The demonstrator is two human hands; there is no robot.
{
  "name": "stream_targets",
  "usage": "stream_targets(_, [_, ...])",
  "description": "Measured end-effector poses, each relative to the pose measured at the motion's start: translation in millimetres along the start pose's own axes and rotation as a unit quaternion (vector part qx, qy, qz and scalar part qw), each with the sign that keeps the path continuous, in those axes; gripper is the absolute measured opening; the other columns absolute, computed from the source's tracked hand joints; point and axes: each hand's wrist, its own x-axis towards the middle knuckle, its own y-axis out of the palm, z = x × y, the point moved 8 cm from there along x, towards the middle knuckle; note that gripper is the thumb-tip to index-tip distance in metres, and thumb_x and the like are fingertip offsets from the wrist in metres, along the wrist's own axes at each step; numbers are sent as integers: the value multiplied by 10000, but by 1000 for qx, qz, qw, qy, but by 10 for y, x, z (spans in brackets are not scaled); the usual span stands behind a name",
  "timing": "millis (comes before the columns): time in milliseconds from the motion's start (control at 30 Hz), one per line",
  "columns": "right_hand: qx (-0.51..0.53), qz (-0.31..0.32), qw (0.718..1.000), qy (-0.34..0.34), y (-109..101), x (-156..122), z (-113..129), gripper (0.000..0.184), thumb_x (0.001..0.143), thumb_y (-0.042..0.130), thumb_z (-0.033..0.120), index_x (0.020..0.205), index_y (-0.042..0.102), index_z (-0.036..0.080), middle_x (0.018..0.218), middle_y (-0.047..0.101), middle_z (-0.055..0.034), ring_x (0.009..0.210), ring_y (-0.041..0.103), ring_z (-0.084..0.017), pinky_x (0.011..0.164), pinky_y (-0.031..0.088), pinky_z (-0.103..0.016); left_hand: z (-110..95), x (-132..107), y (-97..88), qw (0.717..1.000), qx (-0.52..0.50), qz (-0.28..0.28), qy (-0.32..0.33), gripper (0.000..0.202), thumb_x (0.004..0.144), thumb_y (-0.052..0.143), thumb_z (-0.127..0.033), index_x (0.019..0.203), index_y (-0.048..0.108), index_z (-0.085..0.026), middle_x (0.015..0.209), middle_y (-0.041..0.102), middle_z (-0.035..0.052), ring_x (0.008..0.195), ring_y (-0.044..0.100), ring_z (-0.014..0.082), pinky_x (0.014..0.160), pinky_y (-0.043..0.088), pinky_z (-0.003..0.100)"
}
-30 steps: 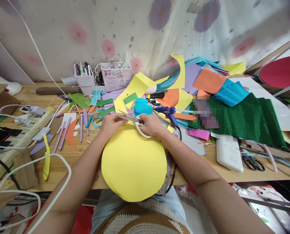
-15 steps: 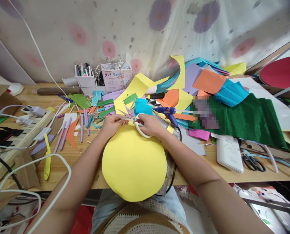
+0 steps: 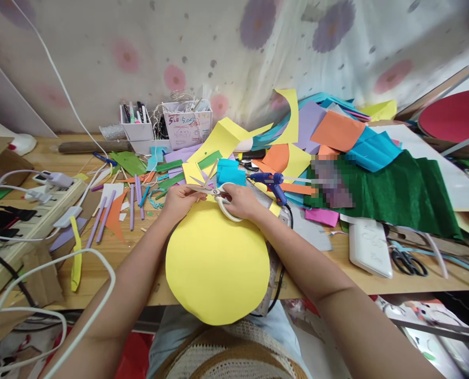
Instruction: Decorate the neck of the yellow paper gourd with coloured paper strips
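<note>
The right hand [image 3: 239,201] has its fingers clamped on white-handled scissors [image 3: 215,192], just over the far rim of the yellow disc [image 3: 218,263]. Their long axis runs sideways, the parted blades aimed leftward at the left hand [image 3: 178,202], above the disc's far-left rim. That hand's fingers bunch near the blades; I can't tell whether they grip anything. A thin pale strip [image 3: 210,173] slants beyond the disc, its lower end unclear. Both hands partly hide the disc's far edge, and knuckles cover part of the handles.
</note>
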Motion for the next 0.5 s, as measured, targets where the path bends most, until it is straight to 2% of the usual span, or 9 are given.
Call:
stream_targets(233, [3, 8, 1000, 7, 7, -9, -13, 184, 785, 482, 346, 777, 557, 178, 814, 653, -51, 706, 547, -159, 571, 251, -256, 66, 17, 12, 1000, 11, 13, -7, 176, 654, 664, -296, 698, 729, -139, 662, 704, 61, 599, 610, 141, 570, 463, 247])
stream_targets(500, [-16, 9, 999, 41, 13, -18, -31, 204, 766, 495, 368, 722, 571, 184, 745, 658, -52, 674, 549, -165, 561, 234, -268, -25, -18, -4, 999, 31, -1, -21, 121, 648, 636, -234, 665, 720, -148, 659, 708, 47, 614, 627, 145, 569, 476, 237])
